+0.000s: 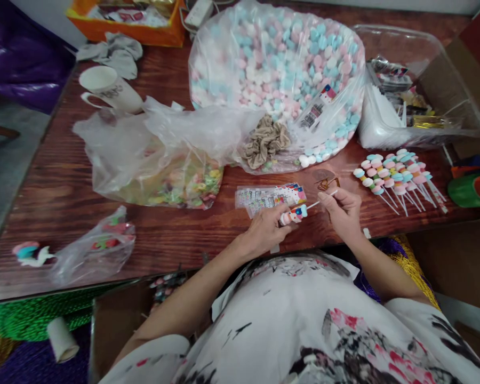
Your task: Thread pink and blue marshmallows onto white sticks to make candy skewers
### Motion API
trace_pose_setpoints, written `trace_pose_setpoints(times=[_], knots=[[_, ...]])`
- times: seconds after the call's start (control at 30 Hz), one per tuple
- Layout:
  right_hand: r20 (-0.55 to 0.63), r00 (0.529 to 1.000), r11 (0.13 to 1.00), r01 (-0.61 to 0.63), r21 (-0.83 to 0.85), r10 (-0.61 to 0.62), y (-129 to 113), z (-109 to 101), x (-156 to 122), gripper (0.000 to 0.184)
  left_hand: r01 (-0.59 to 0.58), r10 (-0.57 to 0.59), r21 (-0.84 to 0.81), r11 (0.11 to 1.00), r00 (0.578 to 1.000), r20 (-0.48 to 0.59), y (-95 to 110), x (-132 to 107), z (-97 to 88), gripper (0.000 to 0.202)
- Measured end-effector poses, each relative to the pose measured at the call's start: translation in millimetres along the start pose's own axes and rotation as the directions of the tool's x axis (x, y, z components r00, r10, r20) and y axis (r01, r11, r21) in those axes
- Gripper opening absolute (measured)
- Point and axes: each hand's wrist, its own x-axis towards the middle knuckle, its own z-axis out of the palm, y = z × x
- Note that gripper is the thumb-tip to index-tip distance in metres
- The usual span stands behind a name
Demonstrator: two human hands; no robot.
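Near the table's front edge, my left hand (pixel 267 229) is closed around a marshmallow skewer (pixel 293 215) in a printed clear wrapper. The skewer's white stick (pixel 313 204) points right, toward my right hand (pixel 343 212). My right thumb and fingers pinch the stick's end. Just behind my left hand lies a stack of flat printed wrappers (pixel 270 197). Some brown-gold twist ties (pixel 327 184) rest beyond my right fingers. To the right, several finished-looking marshmallow skewers (pixel 396 173) in pink, blue and white lie in a pile, sticks toward me.
A huge clear bag of marshmallows (pixel 280 58) fills the back. Left of it sit a bag of gummy candies (pixel 172 176) and a white mug (pixel 111 89). A clear plastic bin (pixel 420 42) stands at right, near a green tape roll (pixel 470 192). A brown scrunchie (pixel 266 141) lies mid-table.
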Motion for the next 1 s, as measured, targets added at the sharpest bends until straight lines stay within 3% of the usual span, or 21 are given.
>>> trace_pose_setpoints(times=[0.2,0.33,0.47,0.73,0.87,1.0], knots=[[-0.012,1.0,0.999,-0.028,0.039,0.029,5.0,16.8,-16.3,0.033,0.055,-0.055,-0.011,0.998,0.998,-0.008,2.8,0.7,8.4,0.019],[-0.006,0.999,0.995,-0.042,0.092,0.042,7.7,19.0,-15.0,0.037,0.049,-0.042,-0.113,0.992,0.997,0.064,-0.1,-0.4,8.1,0.024],[-0.088,0.996,0.993,-0.022,0.12,0.033,7.0,13.9,-5.5,0.04,0.066,-0.04,-0.22,0.973,0.992,0.12,-0.8,-3.9,2.7,0.028],[-0.215,0.976,0.989,0.044,0.141,-0.013,8.4,9.6,-0.7,0.038,0.071,-0.063,-0.236,0.969,0.997,0.042,-1.0,-10.8,5.5,0.03],[-0.171,0.985,0.991,0.008,0.13,0.015,8.4,12.9,-4.9,0.038,0.081,-0.073,-0.261,0.962,0.997,0.037,2.5,-11.1,9.2,0.034],[-0.074,0.997,0.992,-0.03,0.119,0.039,8.3,19.9,-10.9,0.036,0.111,-0.077,-0.381,0.918,0.992,0.102,6.3,-6.5,14.4,0.035]])
